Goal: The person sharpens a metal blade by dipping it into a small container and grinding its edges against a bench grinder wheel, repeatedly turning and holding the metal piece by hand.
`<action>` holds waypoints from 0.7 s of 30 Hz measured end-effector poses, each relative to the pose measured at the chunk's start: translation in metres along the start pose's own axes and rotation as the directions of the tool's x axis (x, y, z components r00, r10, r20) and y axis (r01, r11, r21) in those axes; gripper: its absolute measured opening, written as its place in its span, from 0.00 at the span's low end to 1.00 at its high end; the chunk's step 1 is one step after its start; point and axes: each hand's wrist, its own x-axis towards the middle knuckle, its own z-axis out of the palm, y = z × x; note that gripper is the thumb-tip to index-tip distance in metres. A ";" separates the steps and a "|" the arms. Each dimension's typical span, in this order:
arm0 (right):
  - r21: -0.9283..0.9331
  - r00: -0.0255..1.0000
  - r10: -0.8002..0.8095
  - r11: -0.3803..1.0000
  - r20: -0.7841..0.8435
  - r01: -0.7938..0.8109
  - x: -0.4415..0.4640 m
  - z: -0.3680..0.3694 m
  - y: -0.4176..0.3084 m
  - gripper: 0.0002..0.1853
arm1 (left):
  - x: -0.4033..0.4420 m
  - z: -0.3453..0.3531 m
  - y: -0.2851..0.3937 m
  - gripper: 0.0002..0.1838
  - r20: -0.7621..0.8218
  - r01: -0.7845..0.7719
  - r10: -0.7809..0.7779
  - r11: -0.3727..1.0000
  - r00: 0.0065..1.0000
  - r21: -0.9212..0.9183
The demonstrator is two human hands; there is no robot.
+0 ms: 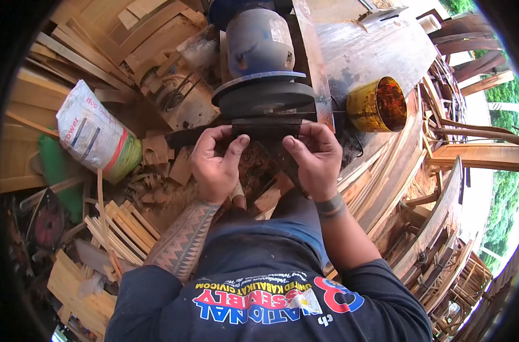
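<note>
A dark, flat, blade-like metal strip [265,129] lies level in front of the grinding wheel [265,98]. My left hand [217,165] is closed on its left part, thumb on the near side. At the right end my right hand [318,162] pinches it between thumb and fingers. A dark length sticks out left of my left hand; whether it belongs to the same strip I cannot tell. The wheel sits on a blue-grey motor [258,43] just beyond my hands. Whether strip and wheel touch is unclear.
A rusty yellow can [359,105] stands on the metal-topped bench [351,43] at right. On the left are a white sack [94,128], a belt-and-pulley machine [177,94] and wood offcuts [125,228]. Long timber strips [379,182] are stacked at right.
</note>
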 end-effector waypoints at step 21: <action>-0.649 0.973 -0.232 0.742 -0.013 0.168 0.042 -0.003 -0.018 0.15 | 0.029 0.023 0.006 0.17 -0.041 -0.134 0.153 0.944 0.987 0.301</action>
